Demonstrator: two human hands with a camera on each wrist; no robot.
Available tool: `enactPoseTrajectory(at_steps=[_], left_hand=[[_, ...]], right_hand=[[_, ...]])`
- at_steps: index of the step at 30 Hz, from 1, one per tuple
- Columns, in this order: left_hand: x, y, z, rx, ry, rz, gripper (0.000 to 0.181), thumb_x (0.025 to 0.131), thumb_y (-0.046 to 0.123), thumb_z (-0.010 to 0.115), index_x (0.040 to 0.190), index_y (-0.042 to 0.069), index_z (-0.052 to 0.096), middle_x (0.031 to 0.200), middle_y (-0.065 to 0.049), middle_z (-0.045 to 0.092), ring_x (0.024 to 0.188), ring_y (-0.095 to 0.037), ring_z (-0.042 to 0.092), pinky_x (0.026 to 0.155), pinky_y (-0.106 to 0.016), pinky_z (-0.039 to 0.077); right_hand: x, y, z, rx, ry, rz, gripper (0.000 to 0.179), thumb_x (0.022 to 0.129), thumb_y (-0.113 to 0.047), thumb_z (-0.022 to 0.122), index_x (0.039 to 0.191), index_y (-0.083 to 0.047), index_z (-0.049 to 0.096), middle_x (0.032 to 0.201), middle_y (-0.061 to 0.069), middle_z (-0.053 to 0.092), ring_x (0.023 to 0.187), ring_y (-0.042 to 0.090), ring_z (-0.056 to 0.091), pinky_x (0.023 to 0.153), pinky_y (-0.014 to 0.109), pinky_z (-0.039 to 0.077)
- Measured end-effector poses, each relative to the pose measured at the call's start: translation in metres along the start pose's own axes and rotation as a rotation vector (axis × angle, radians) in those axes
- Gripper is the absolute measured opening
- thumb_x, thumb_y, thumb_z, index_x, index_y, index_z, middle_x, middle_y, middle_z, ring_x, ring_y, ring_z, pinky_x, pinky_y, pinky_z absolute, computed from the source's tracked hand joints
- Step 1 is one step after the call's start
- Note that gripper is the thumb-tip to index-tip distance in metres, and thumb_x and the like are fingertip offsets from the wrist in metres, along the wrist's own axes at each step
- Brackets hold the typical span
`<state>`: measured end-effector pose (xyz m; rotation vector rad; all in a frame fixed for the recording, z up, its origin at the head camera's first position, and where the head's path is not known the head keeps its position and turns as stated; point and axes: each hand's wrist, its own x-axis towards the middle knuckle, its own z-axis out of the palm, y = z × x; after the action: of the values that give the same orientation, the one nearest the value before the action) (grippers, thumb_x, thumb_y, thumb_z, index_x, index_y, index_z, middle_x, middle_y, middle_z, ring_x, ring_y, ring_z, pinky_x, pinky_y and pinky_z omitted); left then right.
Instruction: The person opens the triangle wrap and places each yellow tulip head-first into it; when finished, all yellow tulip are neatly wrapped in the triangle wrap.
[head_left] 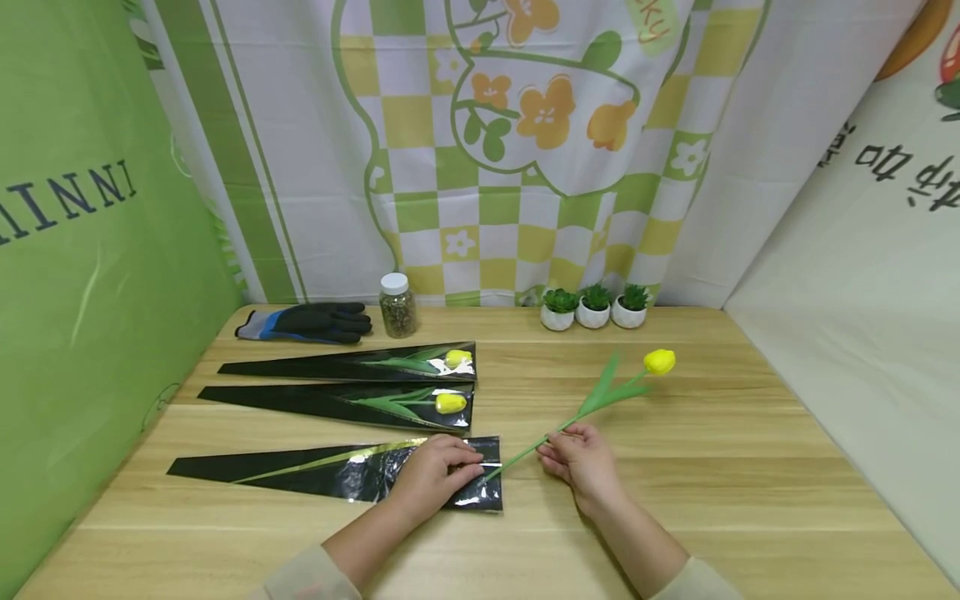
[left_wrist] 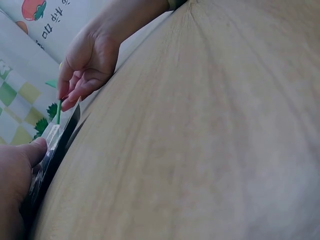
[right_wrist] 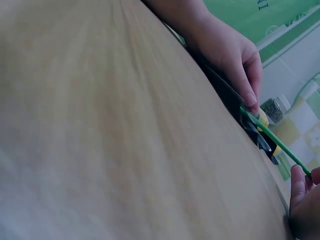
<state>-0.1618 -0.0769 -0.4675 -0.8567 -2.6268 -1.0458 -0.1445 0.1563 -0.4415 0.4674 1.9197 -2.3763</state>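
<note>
In the head view my right hand (head_left: 583,468) pinches the green stem of a yellow artificial tulip (head_left: 597,400). The bloom points to the far right, and the stem's lower end overlaps the open end of a black flower sleeve (head_left: 491,492) with a clear front. My left hand (head_left: 442,471) lies over that sleeve, its thumb and fingers pinching the film near the wide mouth. The right wrist view shows the left thumb and fingertips (right_wrist: 251,99) right at the sleeve's edge, beside the stem (right_wrist: 280,143). A gold stripe runs along the sleeve.
Behind the hands lie two more black sleeves (head_left: 300,400), each with a yellow tulip (head_left: 451,404) inside. Along the back stand a glove (head_left: 315,322), a white-capped jar (head_left: 397,308) and three small potted plants (head_left: 593,311). Curtains rise behind the wooden table (head_left: 712,467).
</note>
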Motion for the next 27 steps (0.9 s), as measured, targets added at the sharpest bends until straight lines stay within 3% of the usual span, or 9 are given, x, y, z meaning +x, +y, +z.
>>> enactPoseTrajectory(at_steps=[10, 27], left_hand=[[0.000, -0.001, 0.002, 0.009, 0.013, 0.020, 0.015, 0.085, 0.023, 0.076, 0.096, 0.015, 0.079, 0.098, 0.002, 0.074, 0.096, -0.015, 0.066, 0.089, -0.034, 0.055], [-0.002, 0.000, 0.000, 0.007, 0.003, 0.016, 0.016, 0.085, 0.023, 0.076, 0.097, 0.015, 0.079, 0.099, 0.001, 0.073, 0.097, -0.016, 0.065, 0.090, -0.034, 0.054]], right_hand=[[-0.011, 0.006, 0.015, -0.032, -0.017, 0.048, 0.024, 0.093, 0.003, 0.057, 0.112, 0.005, 0.042, 0.080, 0.003, 0.065, 0.071, 0.007, 0.068, 0.064, 0.018, 0.058], [-0.014, 0.002, 0.016, -0.100, -0.058, 0.149, 0.019, 0.095, 0.001, 0.055, 0.111, 0.006, 0.047, 0.083, 0.008, 0.067, 0.071, 0.009, 0.067, 0.061, 0.020, 0.058]])
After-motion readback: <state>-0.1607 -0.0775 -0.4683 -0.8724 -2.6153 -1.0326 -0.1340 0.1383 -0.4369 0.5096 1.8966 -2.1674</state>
